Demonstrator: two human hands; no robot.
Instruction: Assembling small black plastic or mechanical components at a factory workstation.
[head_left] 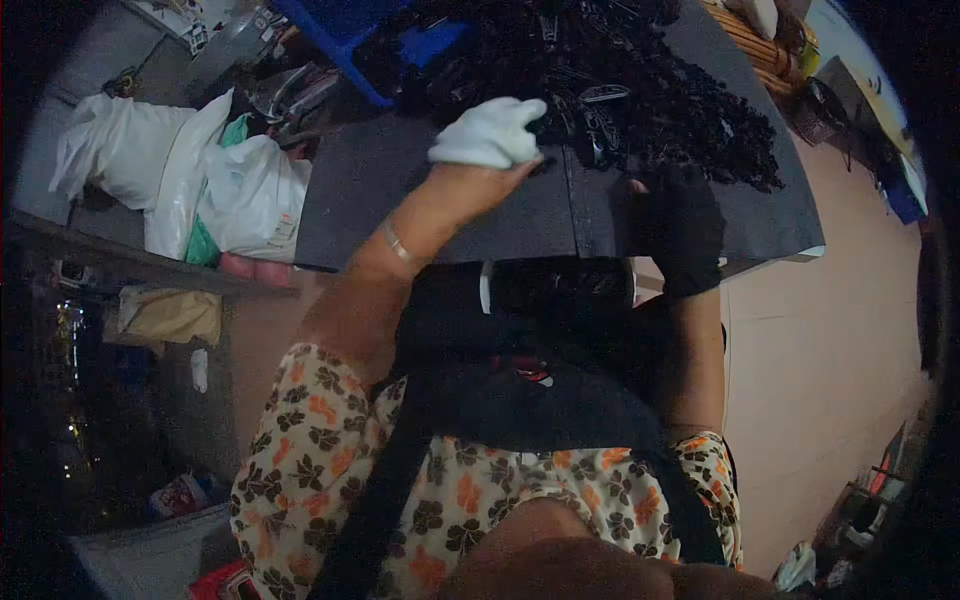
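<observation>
Looks like mid-sorting: left hand (492,133) in a white glove, fingers curled at the edge of the pile of black clips (610,90), top centre on the dark table (380,190). Right hand (678,225), black-gloved, rests flat; grip unclear. Next it needs a clean pinch on one clip.

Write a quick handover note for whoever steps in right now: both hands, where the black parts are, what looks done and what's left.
Left hand: in a white glove, fingers curled at the near edge of the pile of small black parts; whether it grips one cannot be told.
Right hand: in a black glove, resting on the dark grey table below the pile; grip unclear.
Blue bin: at the far left of the pile.
White plastic bags: left of the table.
Done: cannot tell. Left: a large heap sits on the table.
</observation>
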